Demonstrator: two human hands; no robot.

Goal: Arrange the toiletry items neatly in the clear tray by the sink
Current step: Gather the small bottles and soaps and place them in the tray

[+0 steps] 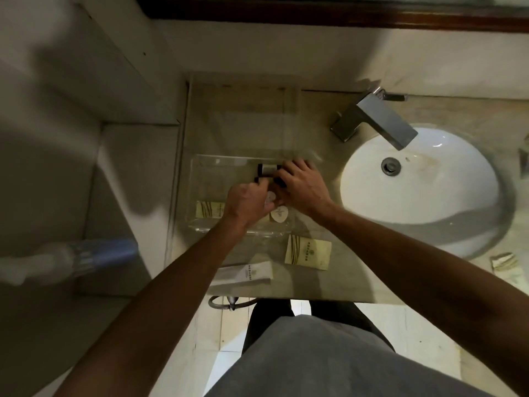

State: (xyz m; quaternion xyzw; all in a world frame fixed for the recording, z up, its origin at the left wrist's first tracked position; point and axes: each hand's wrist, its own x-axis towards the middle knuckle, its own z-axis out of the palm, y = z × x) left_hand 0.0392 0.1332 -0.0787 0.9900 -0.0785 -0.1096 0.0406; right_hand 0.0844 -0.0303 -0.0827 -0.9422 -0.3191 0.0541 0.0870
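Head view: both hands work inside the clear tray (200, 167), left of the sink (418, 193). The right hand (303, 186) rests curled on small dark-capped bottles (267, 169); the left hand (247, 203) is closed, its contents hidden. The bottles look light, stiff and slippery: take them by the body. The tray's far-left half is open.

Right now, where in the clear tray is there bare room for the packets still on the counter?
The clear tray is bare across its far-left part, behind the cream packet. The right side is crowded: both hands, left hand and right hand, work over the small dark bottles and the oval soap.
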